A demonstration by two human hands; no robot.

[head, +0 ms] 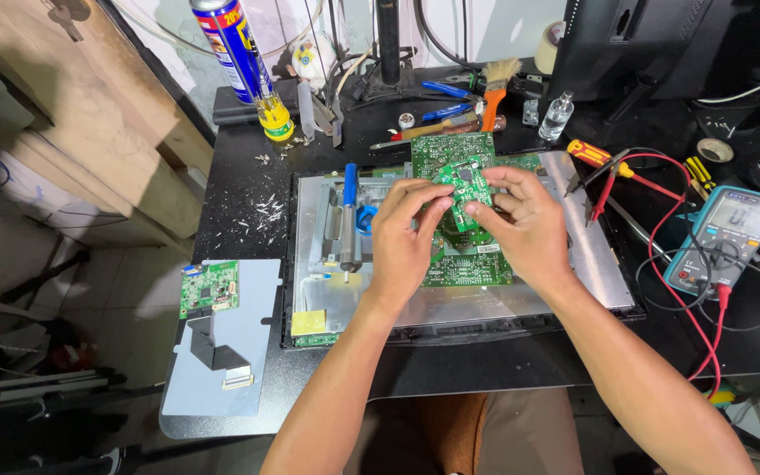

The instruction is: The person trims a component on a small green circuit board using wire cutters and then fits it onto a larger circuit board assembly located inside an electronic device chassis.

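Note:
Both of my hands hold a small green circuit board (467, 191) up over the middle of the desk. My left hand (405, 237) pinches its left edge with fingers and thumb. My right hand (525, 224) grips its right and lower edge. Under them a larger green circuit board (459, 264) lies on the silver metal back panel (587, 264) of a flat screen that lies face down on the black desk (239, 220). A blue-handled electric screwdriver (348, 220) rests on the panel just left of my left hand.
A multimeter (725, 237) with red and black leads sits at the right. A spray can (230, 48), a yellow-handled screwdriver (273, 110), a brush (496, 88) and a small bottle (556, 116) stand at the back. A grey plate with a small board (208, 288) lies front left.

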